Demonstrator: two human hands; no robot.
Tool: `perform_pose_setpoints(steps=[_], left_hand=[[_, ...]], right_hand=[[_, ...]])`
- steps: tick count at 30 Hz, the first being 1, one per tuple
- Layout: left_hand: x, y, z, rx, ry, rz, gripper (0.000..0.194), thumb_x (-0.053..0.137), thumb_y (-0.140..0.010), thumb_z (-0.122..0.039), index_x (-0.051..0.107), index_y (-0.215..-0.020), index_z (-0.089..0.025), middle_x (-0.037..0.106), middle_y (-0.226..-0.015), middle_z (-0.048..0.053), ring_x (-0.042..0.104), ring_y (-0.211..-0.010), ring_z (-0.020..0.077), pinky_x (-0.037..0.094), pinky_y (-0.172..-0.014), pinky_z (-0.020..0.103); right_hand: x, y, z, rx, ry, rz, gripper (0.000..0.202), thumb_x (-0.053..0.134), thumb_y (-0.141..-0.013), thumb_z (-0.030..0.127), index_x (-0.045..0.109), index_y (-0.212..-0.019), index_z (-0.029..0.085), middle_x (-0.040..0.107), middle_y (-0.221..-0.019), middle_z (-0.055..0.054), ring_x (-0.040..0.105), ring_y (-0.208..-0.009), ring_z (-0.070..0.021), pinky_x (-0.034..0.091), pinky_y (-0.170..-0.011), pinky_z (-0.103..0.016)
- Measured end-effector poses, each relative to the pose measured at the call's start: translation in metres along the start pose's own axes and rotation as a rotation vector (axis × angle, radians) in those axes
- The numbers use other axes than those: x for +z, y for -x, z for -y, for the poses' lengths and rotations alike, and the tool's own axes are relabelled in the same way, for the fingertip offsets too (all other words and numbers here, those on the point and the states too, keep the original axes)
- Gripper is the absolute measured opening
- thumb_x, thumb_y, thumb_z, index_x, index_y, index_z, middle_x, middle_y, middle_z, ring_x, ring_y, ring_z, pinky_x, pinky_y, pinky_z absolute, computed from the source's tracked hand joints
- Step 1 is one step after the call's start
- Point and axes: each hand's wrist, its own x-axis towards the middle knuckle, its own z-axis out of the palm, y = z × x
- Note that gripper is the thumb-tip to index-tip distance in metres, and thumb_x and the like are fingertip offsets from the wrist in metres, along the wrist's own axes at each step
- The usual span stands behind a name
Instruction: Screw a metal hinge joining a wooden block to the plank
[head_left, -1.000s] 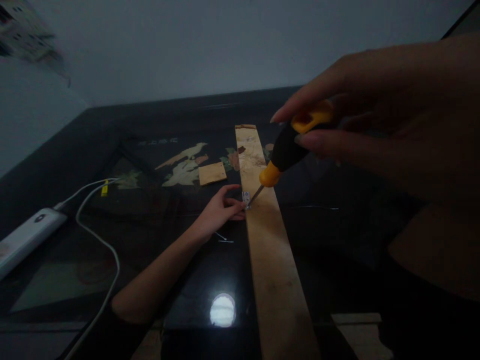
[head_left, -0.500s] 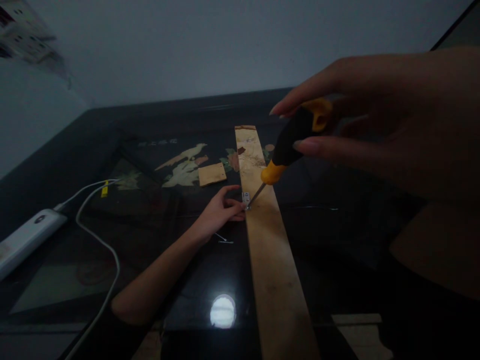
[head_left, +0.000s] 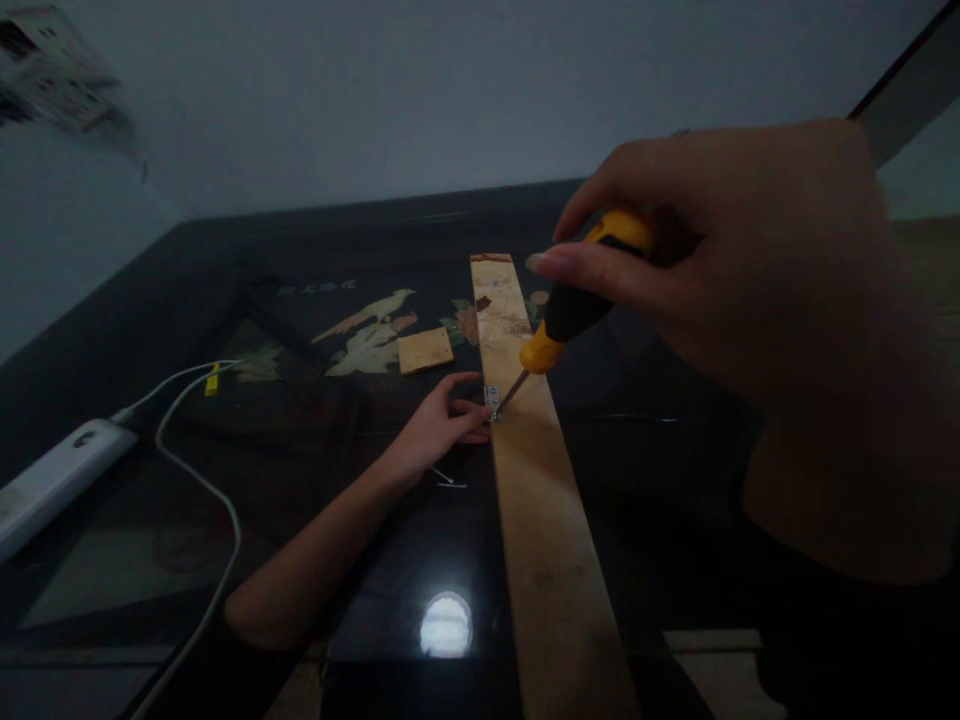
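Note:
A long wooden plank [head_left: 546, 510] lies on the dark table, running away from me. At its left edge sits a small metal bracket with holes [head_left: 492, 398]. My left hand [head_left: 442, 425] pinches the bracket against that edge, thumb at its near end. In my right hand [head_left: 720, 260] is a screwdriver [head_left: 574, 310] with a black and yellow handle. The fingers wrap round the handle from above, and the shaft slants down left. Its tip meets the near end of the bracket, where a screw seems to be, too small to make out surely.
A small square wood piece [head_left: 426, 351] lies left of the plank. Several thin screws or nails [head_left: 451, 484] lie near my left wrist. A white power strip [head_left: 64, 485] with a white cable [head_left: 225, 490] is at the left. Behind the table [head_left: 300, 230] rises a wall.
My right hand has turned and closed its fingers further round the screwdriver handle, which was held more loosely before. The screwdriver tip, my left hand and the plank stay in place.

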Motion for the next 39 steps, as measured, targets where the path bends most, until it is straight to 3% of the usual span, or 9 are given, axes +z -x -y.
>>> perform_pose_setpoints(steps=[4,8,16,19,23,28,31,35,39], left_hand=[[-0.002,-0.001,0.0,-0.006,-0.005,-0.001,0.052,0.063,-0.081,-0.009,0.041,-0.128,-0.014,0.067,-0.076,0.001,0.067,-0.062,0.0113,0.057,-0.066,0.024],[-0.003,0.0,-0.003,-0.015,-0.01,-0.011,0.052,0.062,-0.081,-0.008,0.041,-0.128,-0.015,0.067,-0.076,0.001,0.067,-0.061,0.0104,0.057,-0.066,0.023],[-0.003,0.0,-0.002,-0.015,0.003,-0.019,0.051,0.062,-0.081,-0.008,0.042,-0.126,-0.015,0.066,-0.074,0.0,0.067,-0.061,0.011,0.057,-0.067,0.025],[-0.003,0.001,-0.002,-0.009,0.0,-0.012,0.051,0.064,-0.08,-0.009,0.042,-0.126,-0.015,0.067,-0.075,0.001,0.067,-0.062,0.0119,0.057,-0.068,0.027],[-0.003,0.001,-0.001,-0.003,0.013,-0.006,0.052,0.065,-0.079,-0.009,0.043,-0.125,-0.015,0.067,-0.075,0.001,0.068,-0.063,0.0122,0.057,-0.069,0.027],[-0.004,0.0,0.0,0.004,0.002,-0.009,0.05,0.064,-0.079,-0.009,0.043,-0.125,-0.015,0.067,-0.077,0.002,0.067,-0.062,0.0118,0.057,-0.067,0.026],[-0.003,0.0,0.0,0.007,0.001,-0.009,0.05,0.063,-0.08,-0.009,0.043,-0.124,-0.015,0.067,-0.077,0.001,0.068,-0.063,0.0115,0.057,-0.067,0.025],[0.001,0.001,0.0,0.018,0.003,-0.005,0.05,0.063,-0.08,-0.009,0.042,-0.124,-0.015,0.067,-0.075,0.001,0.068,-0.064,0.0118,0.057,-0.068,0.026],[0.001,0.002,0.0,0.022,0.007,-0.002,0.05,0.064,-0.079,-0.009,0.043,-0.124,-0.015,0.067,-0.075,0.001,0.068,-0.064,0.012,0.057,-0.068,0.027]], right_hand=[[-0.008,0.001,-0.016,-0.217,-0.215,0.125,0.038,0.05,-0.086,0.051,0.063,-0.105,0.021,0.065,-0.091,0.0,0.056,-0.07,-0.0138,0.04,-0.063,-0.031],[-0.016,0.0,-0.021,-0.247,-0.276,0.238,0.031,0.04,-0.09,0.047,0.061,-0.106,0.03,0.065,-0.087,0.005,0.058,-0.069,-0.0109,0.043,-0.065,-0.031],[-0.004,-0.002,0.003,-0.073,-0.122,0.07,0.03,0.057,-0.082,0.051,0.065,-0.091,0.023,0.064,-0.077,0.003,0.062,-0.075,-0.0159,0.043,-0.07,-0.031],[-0.001,-0.003,0.002,-0.092,-0.142,0.04,0.03,0.061,-0.08,0.05,0.065,-0.091,0.023,0.062,-0.072,0.003,0.062,-0.074,-0.0163,0.042,-0.067,-0.03],[-0.009,-0.002,-0.007,-0.209,-0.269,0.105,0.026,0.058,-0.083,0.044,0.065,-0.093,0.021,0.062,-0.077,0.004,0.057,-0.068,-0.0115,0.044,-0.066,-0.028],[-0.018,-0.001,-0.016,-0.265,-0.388,0.222,0.022,0.056,-0.083,0.035,0.062,-0.103,0.033,0.065,-0.084,0.008,0.055,-0.06,-0.0087,0.047,-0.062,-0.025],[-0.014,-0.001,-0.007,-0.25,-0.345,0.14,0.017,0.06,-0.082,0.036,0.064,-0.095,0.027,0.066,-0.082,0.006,0.058,-0.065,-0.0111,0.045,-0.063,-0.028],[-0.001,-0.002,0.01,-0.131,-0.153,-0.011,0.028,0.058,-0.084,0.043,0.065,-0.092,0.017,0.065,-0.082,0.001,0.061,-0.076,-0.0168,0.042,-0.067,-0.031],[0.002,-0.001,0.013,-0.092,-0.25,-0.019,0.032,0.062,-0.082,0.042,0.064,-0.098,0.015,0.065,-0.085,0.002,0.063,-0.076,-0.0157,0.044,-0.066,-0.029]])
